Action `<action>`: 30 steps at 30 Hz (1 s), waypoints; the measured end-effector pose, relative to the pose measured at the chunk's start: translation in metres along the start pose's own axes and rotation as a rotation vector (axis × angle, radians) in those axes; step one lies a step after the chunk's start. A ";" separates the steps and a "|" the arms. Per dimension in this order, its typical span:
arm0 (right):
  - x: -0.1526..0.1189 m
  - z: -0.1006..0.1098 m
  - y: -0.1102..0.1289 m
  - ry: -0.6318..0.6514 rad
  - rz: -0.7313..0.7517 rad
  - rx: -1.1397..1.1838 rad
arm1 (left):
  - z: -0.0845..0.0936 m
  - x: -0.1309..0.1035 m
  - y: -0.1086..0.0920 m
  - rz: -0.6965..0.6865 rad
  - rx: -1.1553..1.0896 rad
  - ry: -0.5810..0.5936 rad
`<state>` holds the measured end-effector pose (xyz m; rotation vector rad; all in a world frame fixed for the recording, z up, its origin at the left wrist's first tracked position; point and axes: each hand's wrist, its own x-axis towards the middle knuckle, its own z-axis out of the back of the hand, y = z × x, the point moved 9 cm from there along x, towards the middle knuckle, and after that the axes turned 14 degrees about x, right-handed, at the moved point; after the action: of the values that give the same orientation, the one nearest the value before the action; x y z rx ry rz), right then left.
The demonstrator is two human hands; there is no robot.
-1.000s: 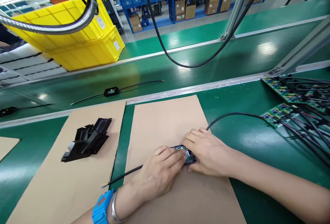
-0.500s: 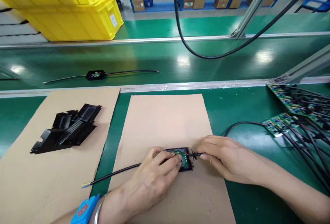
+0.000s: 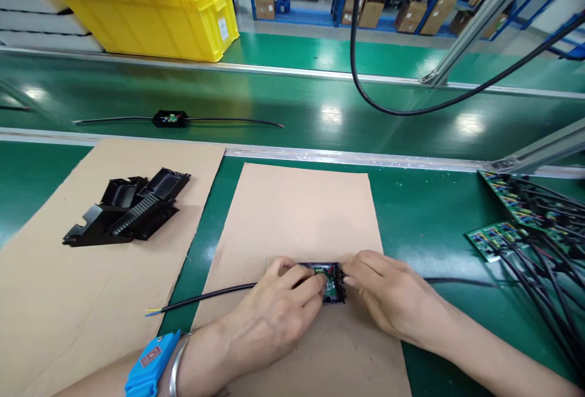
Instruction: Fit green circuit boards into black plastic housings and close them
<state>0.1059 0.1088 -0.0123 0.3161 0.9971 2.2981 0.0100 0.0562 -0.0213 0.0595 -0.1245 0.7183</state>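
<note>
On the middle cardboard sheet (image 3: 306, 214) lies a black plastic case (image 3: 340, 299) with a green circuit board (image 3: 329, 287) inside. My left hand (image 3: 283, 305) grips the case from the left, fingertips resting on the board. A black cable (image 3: 205, 295) runs out to the left from under that hand, its end stripped to blue and yellow wires. At the case's right end my right hand (image 3: 388, 290) pinches the other black cable (image 3: 457, 282) close to the wall; the fingers hide most of the grip. A blue wrist strap (image 3: 153, 363) sits on my left wrist.
Black plastic case parts (image 3: 132, 208) lie on the left cardboard (image 3: 105, 287). Circuit boards with black cables (image 3: 539, 220) are heaped at right. Another wired case (image 3: 170, 118) lies on the belt behind. Yellow crates (image 3: 150, 19) stand back left; a thick cable (image 3: 397, 110) hangs ahead.
My right hand has moved left, bringing the cable up against the case's right end. The cable behind it now lies straighter. The camera view has shifted slightly.
</note>
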 end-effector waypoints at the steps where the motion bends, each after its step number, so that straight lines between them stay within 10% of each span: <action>1: 0.002 -0.002 -0.002 0.008 -0.056 0.064 | 0.000 0.000 0.000 0.007 -0.005 -0.004; 7: 0.005 -0.013 -0.026 0.235 -0.382 0.342 | -0.001 0.001 0.000 -0.002 -0.015 0.018; 13: 0.016 -0.009 -0.028 0.344 -0.318 0.217 | 0.001 0.002 0.003 0.000 -0.043 0.016; 22: 0.028 -0.011 -0.027 0.300 -0.366 -0.248 | 0.002 0.015 -0.003 0.034 0.034 0.144; 30: 0.007 0.010 -0.027 0.061 -0.263 -0.096 | -0.001 0.017 0.003 0.063 -0.014 0.191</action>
<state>0.1164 0.1332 -0.0246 0.0708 0.8970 2.1173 0.0206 0.0698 -0.0200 -0.0268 0.0512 0.7824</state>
